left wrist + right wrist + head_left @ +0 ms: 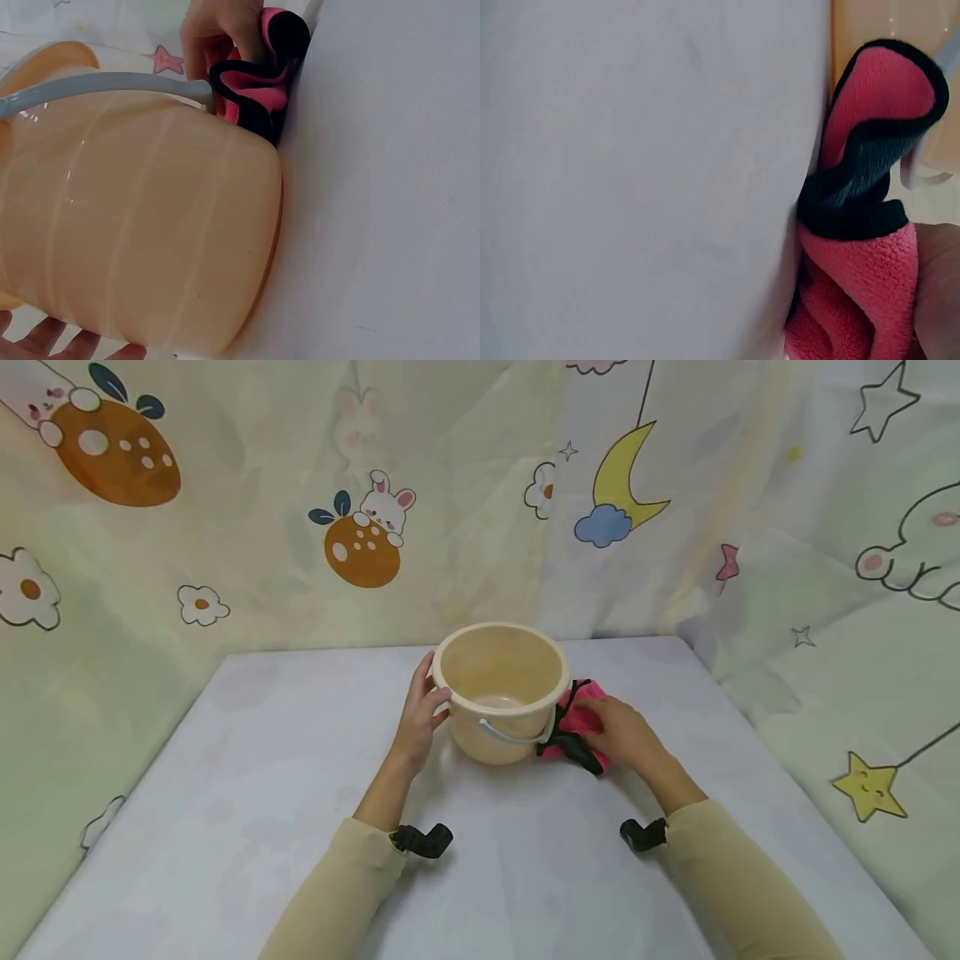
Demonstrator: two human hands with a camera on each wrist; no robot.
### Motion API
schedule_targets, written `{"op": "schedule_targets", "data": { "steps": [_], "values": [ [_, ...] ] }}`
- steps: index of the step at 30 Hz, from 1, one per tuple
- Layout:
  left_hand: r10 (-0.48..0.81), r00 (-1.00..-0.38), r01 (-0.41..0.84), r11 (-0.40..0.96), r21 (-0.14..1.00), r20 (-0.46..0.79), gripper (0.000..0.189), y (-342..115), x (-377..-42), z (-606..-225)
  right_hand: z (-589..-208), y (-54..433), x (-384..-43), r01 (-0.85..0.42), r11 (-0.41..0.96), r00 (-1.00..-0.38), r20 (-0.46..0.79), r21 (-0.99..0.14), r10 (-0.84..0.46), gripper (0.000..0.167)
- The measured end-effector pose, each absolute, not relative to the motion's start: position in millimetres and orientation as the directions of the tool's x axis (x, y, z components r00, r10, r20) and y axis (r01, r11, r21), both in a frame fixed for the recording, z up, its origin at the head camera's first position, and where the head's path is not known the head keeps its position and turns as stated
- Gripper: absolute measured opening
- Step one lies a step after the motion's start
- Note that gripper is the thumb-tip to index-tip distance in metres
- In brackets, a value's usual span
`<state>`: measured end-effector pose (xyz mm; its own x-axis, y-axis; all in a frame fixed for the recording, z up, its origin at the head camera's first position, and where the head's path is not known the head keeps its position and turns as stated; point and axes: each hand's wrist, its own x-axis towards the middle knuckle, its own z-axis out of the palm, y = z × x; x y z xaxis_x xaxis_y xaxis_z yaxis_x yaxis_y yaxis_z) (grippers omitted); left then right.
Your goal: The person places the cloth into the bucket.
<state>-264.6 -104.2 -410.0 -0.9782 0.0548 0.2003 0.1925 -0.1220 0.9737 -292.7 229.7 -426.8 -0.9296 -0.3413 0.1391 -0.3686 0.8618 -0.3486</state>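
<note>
A cream plastic bucket [502, 735] with a grey handle [510, 739] stands upright on the white-covered table. At its left side is my left hand [422, 714], the fingers lying against the outer wall under the rim. In the left wrist view several fingertips [82, 345] show along the bucket's side. My right hand [626, 731] grips a crumpled pink cloth [581, 718] with black edging at the bucket's right side. The right wrist view shows the cloth [862, 255] bunched and folded beside the bucket's wall, low by the table. Part of the right hand's grip is hidden by the cloth.
The white table [285, 760] reaches back to a patterned curtain [465, 552], which also runs along both sides. Black straps or mounts [423, 841] sit at both wrists over beige sleeves [345, 877].
</note>
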Motion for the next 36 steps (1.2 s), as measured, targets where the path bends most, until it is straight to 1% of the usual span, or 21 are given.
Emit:
{"op": "schedule_targets", "data": {
  "steps": [5, 8, 12, 17, 22, 31, 36],
  "values": [
    [0.050, -0.977, 0.198, -0.114, 0.974, 0.205, 0.076, -105, -265, -411, -424, 229, -291, -0.300, 0.857, -0.954, 0.150, -0.420, -0.260, 0.052],
    [0.043, -0.978, 0.199, -0.111, 0.974, 0.205, 0.075, -105, -266, -410, -421, 231, -291, -0.280, 0.850, -0.959, 0.166, -0.445, -0.229, 0.050],
    [0.028, -0.979, 0.197, -0.112, 0.974, 0.201, 0.074, -104, -265, -410, -417, 235, -288, -0.273, 0.829, -0.958, 0.211, -0.487, -0.192, 0.048],
    [0.024, -0.980, 0.194, -0.116, 0.974, 0.198, 0.074, -103, -264, -408, -410, 239, -284, -0.247, 0.794, -0.952, 0.293, -0.555, -0.091, 0.047],
    [0.019, -0.981, 0.190, -0.114, 0.975, 0.194, 0.074, -103, -263, -408, -402, 242, -282, -0.222, 0.775, -0.936, 0.353, -0.591, 0.001, 0.047],
    [0.015, -0.983, 0.180, -0.121, 0.976, 0.183, 0.073, -103, -264, -408, -385, 250, -279, -0.170, 0.704, -0.926, 0.356, -0.690, 0.126, 0.050],
    [0.016, -0.983, 0.179, -0.133, 0.975, 0.183, 0.074, -102, -263, -408, -376, 253, -279, -0.134, 0.657, -0.926, 0.329, -0.742, 0.183, 0.053]
  ]
}}
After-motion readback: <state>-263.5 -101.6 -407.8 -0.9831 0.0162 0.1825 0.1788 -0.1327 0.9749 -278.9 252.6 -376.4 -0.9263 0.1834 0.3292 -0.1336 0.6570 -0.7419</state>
